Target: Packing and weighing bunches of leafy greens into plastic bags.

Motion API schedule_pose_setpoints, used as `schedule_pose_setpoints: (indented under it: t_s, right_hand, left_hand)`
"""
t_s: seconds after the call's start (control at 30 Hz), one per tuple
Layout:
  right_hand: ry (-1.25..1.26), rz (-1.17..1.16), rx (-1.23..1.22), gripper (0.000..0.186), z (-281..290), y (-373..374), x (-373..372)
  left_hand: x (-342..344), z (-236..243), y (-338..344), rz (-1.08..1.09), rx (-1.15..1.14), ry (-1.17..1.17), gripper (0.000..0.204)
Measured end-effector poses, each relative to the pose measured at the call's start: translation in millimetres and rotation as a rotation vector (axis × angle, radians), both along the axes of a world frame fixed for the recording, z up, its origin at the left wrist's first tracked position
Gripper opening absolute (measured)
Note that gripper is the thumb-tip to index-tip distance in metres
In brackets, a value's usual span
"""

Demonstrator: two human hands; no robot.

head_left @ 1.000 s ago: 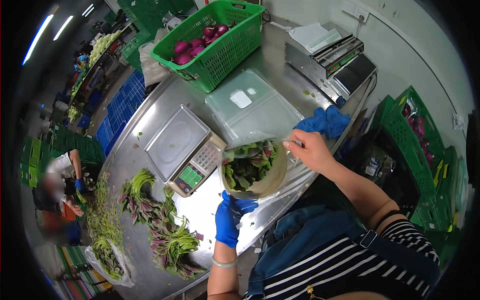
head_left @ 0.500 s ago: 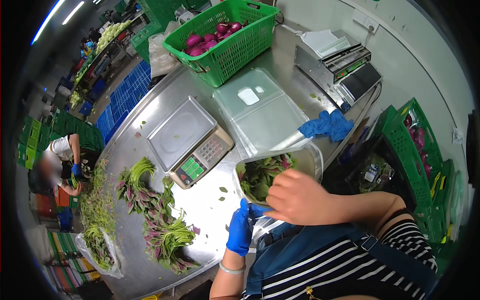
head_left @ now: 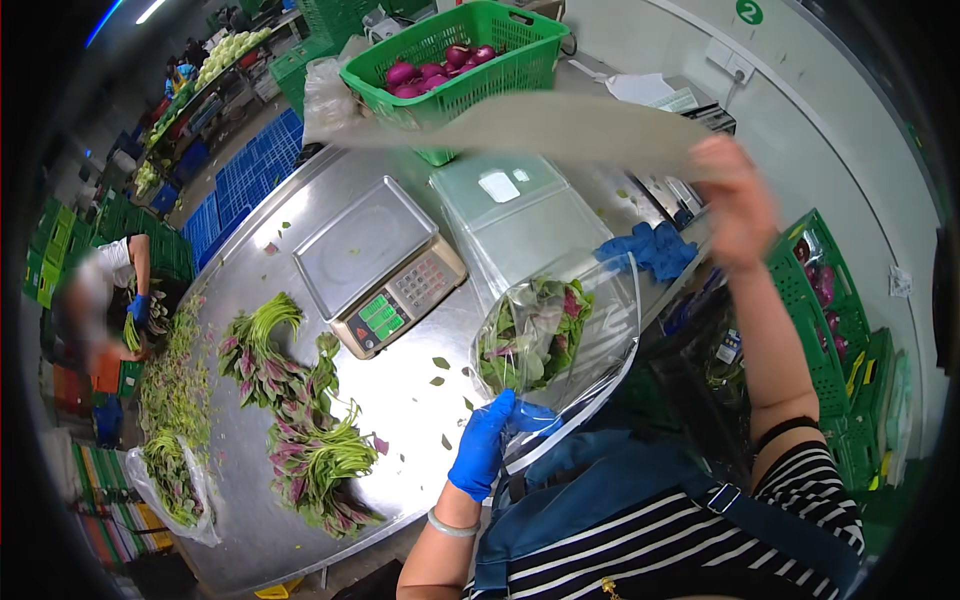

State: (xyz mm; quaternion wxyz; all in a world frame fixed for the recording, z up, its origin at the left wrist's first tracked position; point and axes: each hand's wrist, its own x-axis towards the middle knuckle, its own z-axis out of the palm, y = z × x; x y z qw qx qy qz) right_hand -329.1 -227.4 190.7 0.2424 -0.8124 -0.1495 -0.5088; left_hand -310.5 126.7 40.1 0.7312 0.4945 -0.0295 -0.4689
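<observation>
My left hand (head_left: pixel 479 447), in a blue glove, grips the bottom of a clear plastic bag (head_left: pixel 609 347) of red-green leafy greens (head_left: pixel 533 330) at the table's front edge. My bare right hand (head_left: pixel 733 205) is raised at the right, blurred, closed on a long pale grey sheet (head_left: pixel 560 130) that is smeared by motion. Behind the bag lie a stack of clear bags (head_left: pixel 515 230) and a crumpled blue glove (head_left: pixel 655 250). A scale (head_left: pixel 380 270) stands to the left, with loose bunches of greens (head_left: pixel 310 460) in front of it.
The steel table (head_left: pixel 255 420) carries a green basket (head_left: pixel 455 105) of red onions and a metal wrapping machine (head_left: pixel 680 200) at the back. Green crates (head_left: pixel 845 390) stand at the right. A co-worker (head_left: pixel 115 300) handles greens at the far left.
My right hand has risen from the bag up to the right, now holding the pale sheet that earlier lined the bag's inside. The bag's clear film now stands loose around the greens.
</observation>
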Motion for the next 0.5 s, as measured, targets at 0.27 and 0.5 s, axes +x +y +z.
schedule_pose_setpoints:
  t_s: [0.27, 0.5]
  right_hand:
    - [0.997, 0.352, 0.248, 0.021, -105, 30, 10]
    - [0.813, 0.369, 0.912, 0.007, -107, 23, 18]
  left_hand:
    - [9, 0, 10, -0.14, -0.052, 0.012, 0.052]
    - [36, 54, 15, 0.357, -0.13, -0.144, 0.041]
